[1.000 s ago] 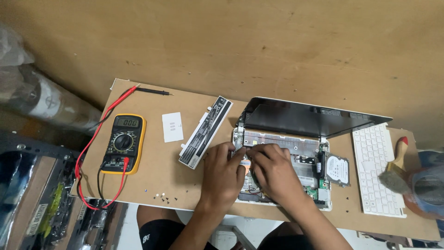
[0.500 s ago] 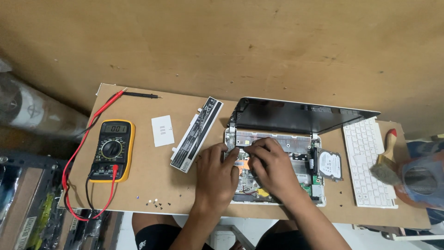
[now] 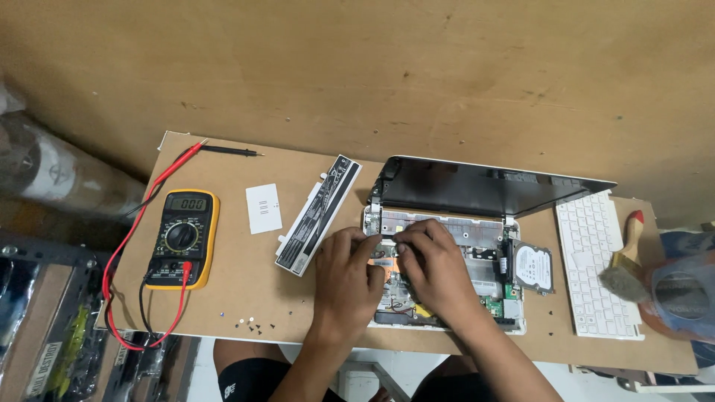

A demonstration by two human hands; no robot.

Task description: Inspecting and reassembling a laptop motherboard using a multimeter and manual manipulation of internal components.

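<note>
under hands: middle of the opened white laptop's circuit board (image 3: pixel 488 286) hidden by both hands
fingers (image 3: pixel 406 237): what they pinch, too small to tell
right edge: blue plastic object (image 3: pixel 689 294) cut off
small dark screws (image 3: pixel 249 324): kind unreadable

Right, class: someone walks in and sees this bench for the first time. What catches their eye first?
Both hands, left and right, work inside an opened laptop at the centre of the table, its dark screen tilted back. At the left lies a yellow multimeter with red and black leads; a white keyboard lies at the right.
</note>
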